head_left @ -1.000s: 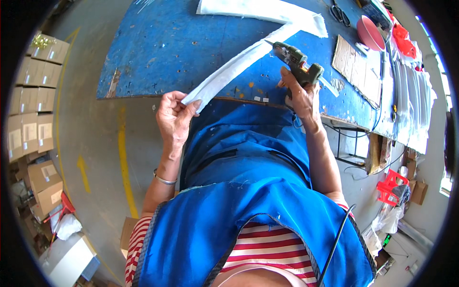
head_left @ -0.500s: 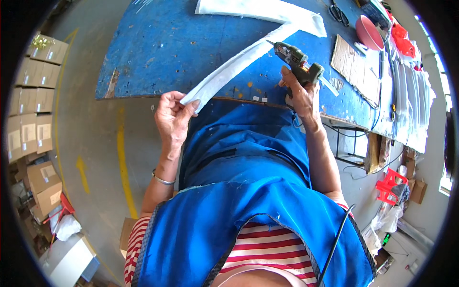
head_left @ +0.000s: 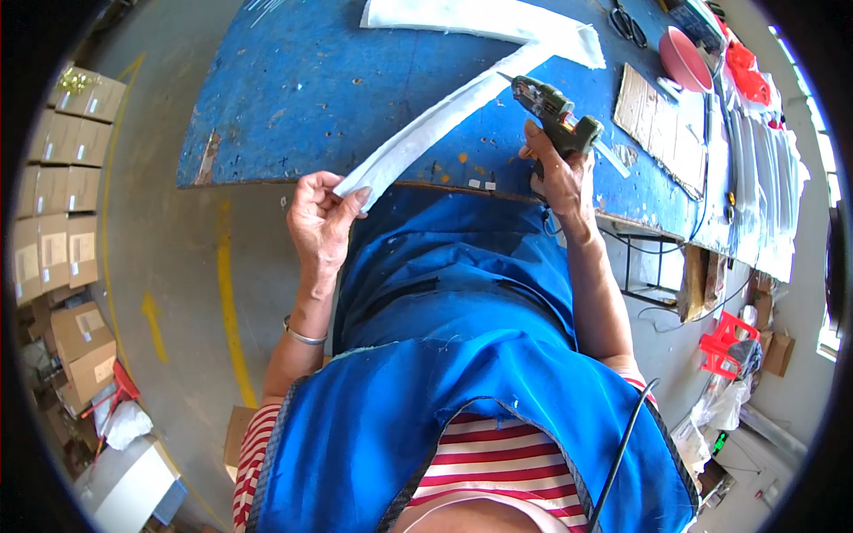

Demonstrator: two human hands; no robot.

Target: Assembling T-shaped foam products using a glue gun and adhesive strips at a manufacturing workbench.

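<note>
Blue paint-worn surface [head_left: 302, 98]. On it: long white strip [head_left: 444, 124]; beyond the strip, white sheet [head_left: 471, 18]; right of the strip, cardboard pieces [head_left: 653, 120], pink bowl [head_left: 682, 60], probably scissors [head_left: 629, 22].

Left hand [head_left: 322, 220] pinches white strip [head_left: 444, 126] end; right hand [head_left: 560, 173] grips glue gun [head_left: 555, 114] over blue desk [head_left: 293, 98].

Strip: long white foam strip [head_left: 444, 124], near end lifted off the blue table edge, far end lying flat.
Glue gun: dark green glue gun [head_left: 555, 114], nozzle at the strip's far part.
</note>
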